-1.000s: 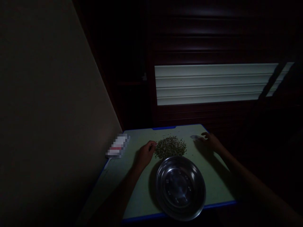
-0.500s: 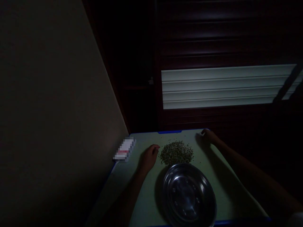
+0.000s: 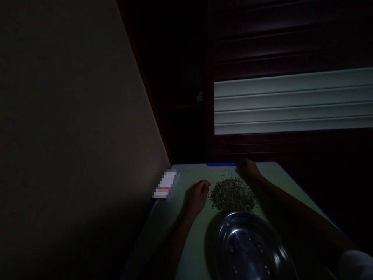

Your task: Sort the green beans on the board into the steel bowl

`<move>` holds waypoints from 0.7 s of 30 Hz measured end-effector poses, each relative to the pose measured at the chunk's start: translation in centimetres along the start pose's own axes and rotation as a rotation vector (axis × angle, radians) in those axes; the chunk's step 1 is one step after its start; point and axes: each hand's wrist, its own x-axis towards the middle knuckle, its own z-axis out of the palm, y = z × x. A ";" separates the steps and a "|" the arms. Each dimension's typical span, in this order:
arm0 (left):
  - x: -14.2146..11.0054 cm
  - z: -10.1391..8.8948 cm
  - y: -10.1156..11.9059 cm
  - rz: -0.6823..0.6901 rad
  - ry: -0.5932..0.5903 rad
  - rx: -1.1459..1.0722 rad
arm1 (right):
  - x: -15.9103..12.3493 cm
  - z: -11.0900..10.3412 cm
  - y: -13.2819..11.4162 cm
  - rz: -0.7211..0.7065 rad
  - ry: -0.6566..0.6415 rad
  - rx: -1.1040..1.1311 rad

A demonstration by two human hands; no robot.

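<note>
The steel bowl (image 3: 247, 252), lower right, shows me no seeds; beyond, the seed pile (image 3: 232, 194) lies on the surface (image 3: 194, 251), so I judge most work left. At its left edge, the left hand (image 3: 199, 195) curls its fingers, hold unclear; farther, the right hand (image 3: 248, 168) is too dark to tell.

right hand (image 3: 250, 168) now closer to seed pile (image 3: 232, 194)

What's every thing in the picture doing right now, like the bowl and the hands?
Pile of small bits: loosely heaped, a few scattered.
Metal bowl: open side up, partly out of view.
Left hand: curled, left of the pile.
Right hand: beyond the pile, too dark to see its grip.
White-and-red item: blurred out, at the left edge of the table.
</note>
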 end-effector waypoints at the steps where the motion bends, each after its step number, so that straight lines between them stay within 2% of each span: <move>1: 0.0 0.1 0.0 0.001 -0.006 -0.002 | 0.0 0.2 -0.2 -0.020 -0.003 0.018; 12: 0.3 0.3 -0.1 0.006 -0.026 -0.004 | -0.3 1.2 -2.4 -0.260 -0.172 0.218; 21: 0.4 0.3 0.3 -0.001 -0.030 -0.012 | -4.1 0.9 -4.6 -0.530 -0.344 0.311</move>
